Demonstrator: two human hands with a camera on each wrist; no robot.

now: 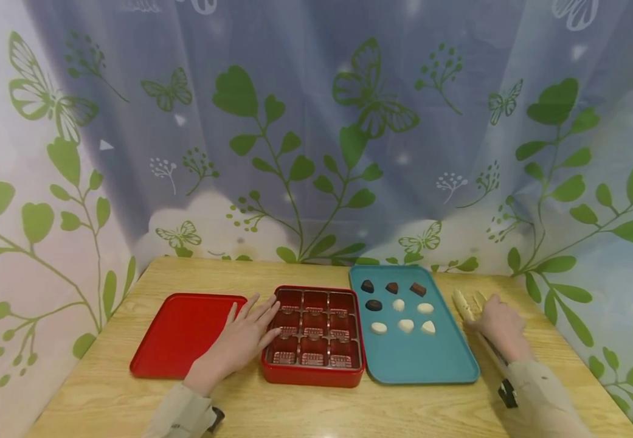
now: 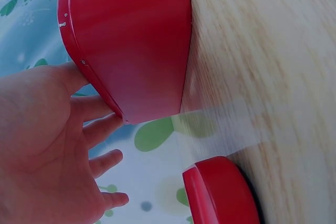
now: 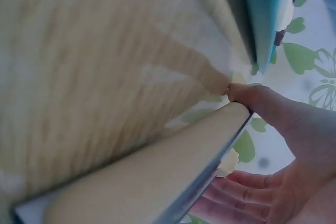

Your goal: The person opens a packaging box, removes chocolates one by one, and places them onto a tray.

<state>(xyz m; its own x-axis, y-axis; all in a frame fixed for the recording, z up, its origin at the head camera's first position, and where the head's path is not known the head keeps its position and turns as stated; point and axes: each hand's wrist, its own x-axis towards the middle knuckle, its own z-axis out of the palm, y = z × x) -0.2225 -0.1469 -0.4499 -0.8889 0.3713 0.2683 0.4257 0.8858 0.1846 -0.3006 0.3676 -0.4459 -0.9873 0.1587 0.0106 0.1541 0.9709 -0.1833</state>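
Observation:
My left hand (image 1: 236,344) lies with fingers spread and fairly straight at the left rim of a red box (image 1: 313,376). In the left wrist view, the left fingertips touch the rim of the red box (image 2: 131,40). A clear plastic insert (image 1: 314,331) with several square compartments lines the box. On the right, my right hand (image 1: 502,325) grips a pair of cream-tipped tongs (image 1: 463,306), with the tips apart and pointing away from me. The right wrist view shows the tongs (image 3: 157,171) between thumb and fingers, with one scalloped tip beyond them.
A blue-green tray (image 1: 420,365) right of the box bears several dark and white chocolates (image 1: 405,326) in rows. The red lid (image 1: 182,334) lies left of the box, partly behind the left hand. A patterned curtain (image 1: 316,152) hangs behind the wooden table (image 1: 103,395).

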